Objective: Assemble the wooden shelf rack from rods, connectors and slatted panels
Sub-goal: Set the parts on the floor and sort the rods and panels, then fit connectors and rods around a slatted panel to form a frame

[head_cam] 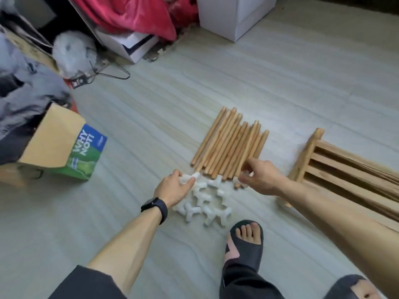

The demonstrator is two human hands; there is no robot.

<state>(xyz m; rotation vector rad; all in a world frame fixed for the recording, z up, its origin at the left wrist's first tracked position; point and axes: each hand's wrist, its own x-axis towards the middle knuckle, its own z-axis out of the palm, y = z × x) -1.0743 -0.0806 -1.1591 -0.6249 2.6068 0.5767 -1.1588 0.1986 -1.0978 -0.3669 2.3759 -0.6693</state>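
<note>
— Where are the parts?
— The white connectors point(205, 203) lie heaped on the floor point(280, 83) right in front of me. The wooden rods point(231, 147) lie side by side at twelve o'clock from that heap, their near ends touching it. The slatted panels point(345, 175) are stacked at three o'clock, flat on the floor.
— And your hands?
— My left hand point(174, 188) is at the heap's ten o'clock edge, fingers and thumb curled round one connector point(190, 176). My right hand point(263, 178) is at two o'clock, over the rods' near ends, fingertips pinching a second connector point(236, 180). Whether it sits on a rod end I cannot tell.
— Anything in the way?
— My right forearm crosses the near corner of the panels. My foot in a dark sandal point(246, 240) stands at five o'clock, just beside the heap. A black watch point(155, 207) is on my left wrist.
— Farther out?
— At nine o'clock there is a cardboard box point(64, 147) printed WHY NOT, with grey clothes point(28, 87) behind it. At eleven are a wire hanger point(112, 72) and a fluffy grey bundle point(73, 52). At twelve, far off, are a red cloth point(133, 14) and a white box point(233, 16).
— The floor itself?
— Pale, streaked like wood grain.
</note>
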